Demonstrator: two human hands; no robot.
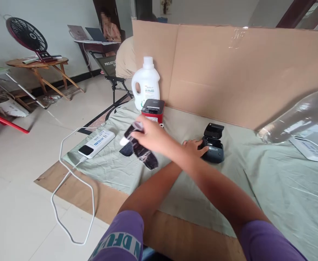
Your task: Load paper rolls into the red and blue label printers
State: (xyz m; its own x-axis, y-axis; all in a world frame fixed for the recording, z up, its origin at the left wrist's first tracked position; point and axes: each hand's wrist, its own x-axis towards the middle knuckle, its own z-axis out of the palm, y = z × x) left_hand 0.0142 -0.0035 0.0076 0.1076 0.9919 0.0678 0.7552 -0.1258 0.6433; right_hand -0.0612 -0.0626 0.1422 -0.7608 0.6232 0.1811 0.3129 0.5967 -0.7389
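Observation:
My arms are crossed over a pale green cloth. My right hand reaches to the left and is shut on a dark, elongated object with a whitish end; it is blurred. My left hand rests against the left side of a small black printer whose lid stands open. Just behind the right hand sits a red and black box-shaped printer.
A white detergent jug stands before a cardboard wall. A white power strip with its cable lies at the left. At the right are a clear plastic bottle and a white device. A person sits at a far desk.

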